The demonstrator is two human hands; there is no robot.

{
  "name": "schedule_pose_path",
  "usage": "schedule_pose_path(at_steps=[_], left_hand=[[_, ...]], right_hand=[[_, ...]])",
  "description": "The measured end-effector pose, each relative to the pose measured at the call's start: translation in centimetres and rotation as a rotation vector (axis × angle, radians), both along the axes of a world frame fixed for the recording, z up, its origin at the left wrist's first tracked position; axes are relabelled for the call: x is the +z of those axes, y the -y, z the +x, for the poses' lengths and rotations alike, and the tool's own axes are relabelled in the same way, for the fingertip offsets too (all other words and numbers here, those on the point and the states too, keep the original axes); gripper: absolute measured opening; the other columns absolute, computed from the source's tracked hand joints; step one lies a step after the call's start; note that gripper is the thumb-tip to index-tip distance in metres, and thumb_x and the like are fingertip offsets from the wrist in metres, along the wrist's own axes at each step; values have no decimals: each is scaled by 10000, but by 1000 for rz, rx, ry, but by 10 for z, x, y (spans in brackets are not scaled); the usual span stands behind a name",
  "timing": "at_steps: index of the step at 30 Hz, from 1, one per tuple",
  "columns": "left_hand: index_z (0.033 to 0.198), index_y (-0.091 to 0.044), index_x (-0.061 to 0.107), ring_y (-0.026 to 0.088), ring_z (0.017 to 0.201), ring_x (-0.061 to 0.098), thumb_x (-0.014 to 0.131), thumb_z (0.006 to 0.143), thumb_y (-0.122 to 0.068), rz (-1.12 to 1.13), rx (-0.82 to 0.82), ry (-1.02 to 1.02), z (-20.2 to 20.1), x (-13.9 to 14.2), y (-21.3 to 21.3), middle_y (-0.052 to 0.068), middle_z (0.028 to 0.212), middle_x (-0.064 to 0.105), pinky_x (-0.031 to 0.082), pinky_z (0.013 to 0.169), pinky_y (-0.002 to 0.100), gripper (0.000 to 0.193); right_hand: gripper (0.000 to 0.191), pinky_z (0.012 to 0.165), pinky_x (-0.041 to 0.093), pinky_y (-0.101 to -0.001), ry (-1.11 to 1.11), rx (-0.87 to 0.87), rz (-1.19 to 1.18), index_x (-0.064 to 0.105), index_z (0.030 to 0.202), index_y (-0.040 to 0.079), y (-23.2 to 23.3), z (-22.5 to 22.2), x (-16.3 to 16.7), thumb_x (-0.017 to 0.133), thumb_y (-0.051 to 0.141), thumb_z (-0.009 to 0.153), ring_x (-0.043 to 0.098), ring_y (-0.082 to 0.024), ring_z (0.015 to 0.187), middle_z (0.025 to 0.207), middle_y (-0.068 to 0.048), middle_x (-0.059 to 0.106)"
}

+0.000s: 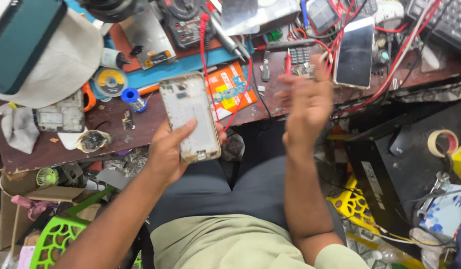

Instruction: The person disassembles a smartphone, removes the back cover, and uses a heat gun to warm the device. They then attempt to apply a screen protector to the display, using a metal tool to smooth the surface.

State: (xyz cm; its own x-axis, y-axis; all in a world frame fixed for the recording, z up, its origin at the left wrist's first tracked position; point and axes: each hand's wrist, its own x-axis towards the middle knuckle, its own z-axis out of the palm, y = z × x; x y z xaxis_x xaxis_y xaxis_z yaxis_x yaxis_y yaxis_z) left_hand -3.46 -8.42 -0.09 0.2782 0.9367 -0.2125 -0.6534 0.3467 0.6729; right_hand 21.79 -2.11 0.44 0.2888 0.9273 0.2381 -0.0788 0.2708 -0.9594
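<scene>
Item: gold-edged, white-backed opened phone chassis (189,117), gripped upright in left hand (169,152) over the lap, before the cluttered brown wooden workbench (140,127). Right hand (305,107) raised, empty, fingers spread, blurred. Advised: firm edge grip, thumb off exposed parts.

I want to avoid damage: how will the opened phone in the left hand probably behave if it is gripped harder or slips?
The opened phone looks thin and rigid, so it probably stays stiff rather than bending. Its exposed inside suggests fragile parts. The left hand holds it by the lower edges above the lap, with the right hand apart, so it could slip.
</scene>
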Motion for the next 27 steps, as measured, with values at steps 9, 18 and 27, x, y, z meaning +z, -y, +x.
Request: schedule_pose_path(at_steps=[9, 18, 27], left_hand=[[1469, 38, 484, 340, 1068, 703, 452, 1011, -695, 129, 130, 107, -27, -21, -15, 247, 1248, 666, 581, 948, 485, 864], [1529, 6, 457, 284, 1086, 705, 332, 950, -807, 242, 65, 101, -31, -54, -21, 215, 1306, 664, 589, 958, 442, 1006], [1544, -6, 417, 305, 1100, 707, 326, 946, -809, 252, 35, 35, -31, -50, -19, 231, 1331, 650, 585, 956, 436, 1005]], right_hand=[[281, 786, 562, -361, 1090, 34, 300, 726, 1213, 115, -61, -52, 15, 846, 168, 965, 695, -224, 878, 1052, -71, 709], [412, 733, 544, -467, 1487, 93, 300, 727, 1235, 82, -98, -97, 30, 874, 291, 912, 672, -365, 869, 1025, -163, 631], [379, 635, 485, -362, 821, 252, -255, 696, 1366, 104, -79, -51, 33, 608, 229, 1019, 619, -203, 693, 840, -79, 651]])
